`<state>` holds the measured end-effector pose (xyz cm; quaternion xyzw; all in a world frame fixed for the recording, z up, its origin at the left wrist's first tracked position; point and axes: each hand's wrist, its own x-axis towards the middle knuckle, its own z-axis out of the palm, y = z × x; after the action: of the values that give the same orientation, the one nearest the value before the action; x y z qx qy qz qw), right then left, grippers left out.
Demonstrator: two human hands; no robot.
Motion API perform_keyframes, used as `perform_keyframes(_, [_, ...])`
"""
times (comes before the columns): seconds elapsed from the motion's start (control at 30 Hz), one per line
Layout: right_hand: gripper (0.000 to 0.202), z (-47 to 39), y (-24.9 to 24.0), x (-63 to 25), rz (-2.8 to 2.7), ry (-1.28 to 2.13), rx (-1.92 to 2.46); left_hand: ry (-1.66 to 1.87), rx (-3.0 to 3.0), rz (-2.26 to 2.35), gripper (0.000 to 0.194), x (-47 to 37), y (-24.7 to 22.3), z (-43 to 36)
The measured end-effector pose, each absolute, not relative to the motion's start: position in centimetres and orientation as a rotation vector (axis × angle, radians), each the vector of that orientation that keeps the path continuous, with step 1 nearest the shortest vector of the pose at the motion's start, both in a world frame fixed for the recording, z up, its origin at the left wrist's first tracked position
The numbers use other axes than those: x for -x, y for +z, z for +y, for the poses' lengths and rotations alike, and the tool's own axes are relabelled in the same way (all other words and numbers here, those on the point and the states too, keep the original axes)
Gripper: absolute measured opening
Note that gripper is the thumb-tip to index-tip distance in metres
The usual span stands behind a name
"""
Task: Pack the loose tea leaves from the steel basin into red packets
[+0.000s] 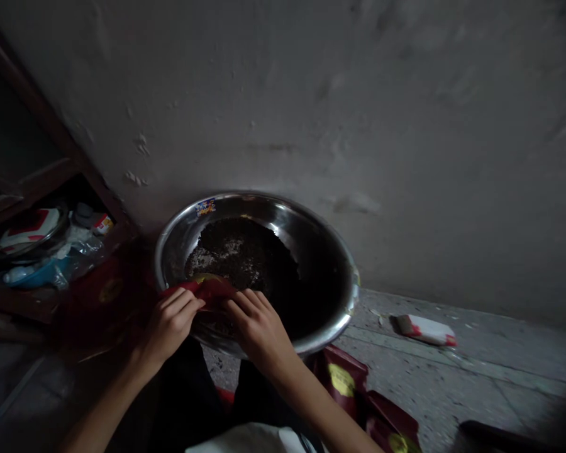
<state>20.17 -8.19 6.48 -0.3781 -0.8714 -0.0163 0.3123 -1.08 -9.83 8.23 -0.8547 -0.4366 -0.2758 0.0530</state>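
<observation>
A dark red bag with a yellow patch [213, 290] is stretched between my two hands over the near rim of a large steel basin [332, 251]. My left hand [177, 314] pinches the bag's left end, fingers closed. At the other end, my right hand [257, 321] has its fingers curled over the bag's edge. Dark loose crumbly material [249, 255], with paler flecks on its left part, lies inside the basin. My hands hide part of the bag, and I cannot see into it.
Two dark red bags with yellow labels [351, 377] rest on the floor right of the basin. Beyond them lies a white and red carton [427, 330]. A grey wall [358, 126] rises behind. To the left stands a wooden cabinet [42, 170] with a blue bowl [42, 275] and plastic bags.
</observation>
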Motion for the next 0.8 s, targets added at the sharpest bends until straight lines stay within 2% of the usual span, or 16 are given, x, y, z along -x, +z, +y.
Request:
perform_keyframes(0.37, [0.004, -8.7, 6.5, -18.3, -2.322, -0.210, 0.914, -0.783, 2.515, -1.140, 0.025, 0.9, 7.9, -9.5])
perform_keyframes(0.47, [0.008, -8.7, 6.4, -18.0, -2.327, -0.238, 0.879, -0.780, 2.503, -1.093, 0.024, 0.8, 7.7, -9.5])
perform_keyframes(0.6, [0.015, -8.5, 6.0, -18.0, -2.328, -0.186, 0.804, -0.759, 2.492, -1.105, 0.022, 0.8, 7.5, -9.8])
perform_keyframes(0.8, [0.008, -8.7, 5.9, -18.5, -2.305, -0.151, 0.896, -0.754, 2.571, -1.152, 0.026, 1.0, 7.2, -10.1])
